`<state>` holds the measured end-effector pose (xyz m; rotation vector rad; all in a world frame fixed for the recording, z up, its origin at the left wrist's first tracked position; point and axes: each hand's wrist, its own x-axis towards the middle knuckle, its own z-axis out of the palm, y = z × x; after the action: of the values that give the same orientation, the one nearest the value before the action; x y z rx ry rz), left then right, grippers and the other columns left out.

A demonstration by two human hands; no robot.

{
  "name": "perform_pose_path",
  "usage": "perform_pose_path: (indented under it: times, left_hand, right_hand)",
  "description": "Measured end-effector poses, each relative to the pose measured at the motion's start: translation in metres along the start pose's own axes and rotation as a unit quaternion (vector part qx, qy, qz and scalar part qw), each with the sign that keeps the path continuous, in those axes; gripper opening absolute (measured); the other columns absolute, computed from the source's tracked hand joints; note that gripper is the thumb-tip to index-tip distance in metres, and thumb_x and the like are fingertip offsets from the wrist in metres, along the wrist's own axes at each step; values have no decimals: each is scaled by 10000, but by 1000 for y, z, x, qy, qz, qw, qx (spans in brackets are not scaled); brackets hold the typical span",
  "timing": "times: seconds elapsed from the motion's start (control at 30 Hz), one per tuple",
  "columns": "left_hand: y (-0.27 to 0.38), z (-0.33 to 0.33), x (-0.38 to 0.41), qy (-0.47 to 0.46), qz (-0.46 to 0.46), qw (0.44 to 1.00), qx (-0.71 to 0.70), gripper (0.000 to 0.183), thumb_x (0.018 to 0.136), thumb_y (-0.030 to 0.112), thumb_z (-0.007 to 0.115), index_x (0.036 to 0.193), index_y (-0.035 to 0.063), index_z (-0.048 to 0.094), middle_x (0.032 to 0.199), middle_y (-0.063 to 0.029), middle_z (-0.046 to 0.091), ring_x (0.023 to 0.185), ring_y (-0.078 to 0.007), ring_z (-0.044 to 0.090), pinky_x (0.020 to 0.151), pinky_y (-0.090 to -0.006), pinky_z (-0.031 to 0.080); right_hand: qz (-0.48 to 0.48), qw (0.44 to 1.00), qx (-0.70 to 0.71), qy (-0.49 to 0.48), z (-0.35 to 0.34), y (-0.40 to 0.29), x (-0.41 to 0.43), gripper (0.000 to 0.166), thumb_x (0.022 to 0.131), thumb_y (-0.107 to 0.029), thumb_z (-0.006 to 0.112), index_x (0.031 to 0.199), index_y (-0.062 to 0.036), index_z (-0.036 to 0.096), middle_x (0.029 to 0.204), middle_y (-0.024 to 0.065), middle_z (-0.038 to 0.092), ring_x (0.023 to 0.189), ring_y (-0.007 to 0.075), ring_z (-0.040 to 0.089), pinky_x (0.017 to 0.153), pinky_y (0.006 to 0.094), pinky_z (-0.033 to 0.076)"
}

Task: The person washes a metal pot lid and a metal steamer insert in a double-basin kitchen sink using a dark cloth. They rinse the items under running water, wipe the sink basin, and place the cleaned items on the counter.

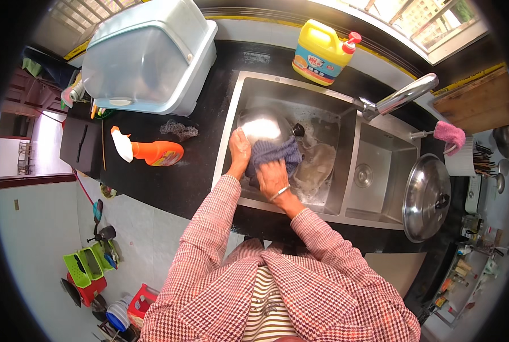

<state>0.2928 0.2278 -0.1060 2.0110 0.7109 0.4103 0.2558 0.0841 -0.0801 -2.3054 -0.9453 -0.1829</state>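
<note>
Inside the large left basin (345, 171) of the steel sink, I see a shiny round metal vessel or lid (265, 124) with a black handle or knob (298, 130). Its exact kind is partly hidden. My left hand (240, 149) grips its near left edge. A dark blue-grey cloth (282, 150) is bunched under my right hand (273, 177), which presses it against the metal surface. A bracelet circles my right wrist. Shallow soapy water (316, 164) covers the basin floor beside the metal piece.
Behind the sink stand a yellow detergent jug (320, 53) and chrome faucet (397, 96). A steel lid (426, 199) leans at the right basin (376, 171). Leftward are an orange spray bottle (156, 152), wire scrubber (179, 129) and lidded plastic box (139, 64). A pink cloth (449, 136) hangs rightward.
</note>
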Motion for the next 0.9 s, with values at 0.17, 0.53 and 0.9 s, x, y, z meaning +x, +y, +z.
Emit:
perform_pose_path:
  times: [0.17,0.53,0.9]
  left_hand:
    - [3,2,3,3,70,997,-28,362,939,272,327,831,-39,478,731,-265,506,680,-429,479,611,-457,376]
    - [21,-5,-55,-78,108,989,-68,300,943,239,333,800,-4,433,669,-254,444,639,-464,438,546,-468,345]
    - [-13,-53,-73,-142,70,986,-50,221,923,202,357,953,21,479,720,-198,521,670,-391,513,590,-416,392]
  right_hand:
    - [-6,1000,-15,15,2,17,37,157,779,-170,560,843,-26,562,796,152,554,810,304,519,845,488,336]
    - [213,964,87,-132,20,157,143,446,878,-257,323,1094,81,517,1101,285,523,1012,369,543,841,387,431]
    - [510,840,124,-137,51,230,12,352,894,-252,438,1061,31,565,1072,132,594,932,235,582,777,342,455]
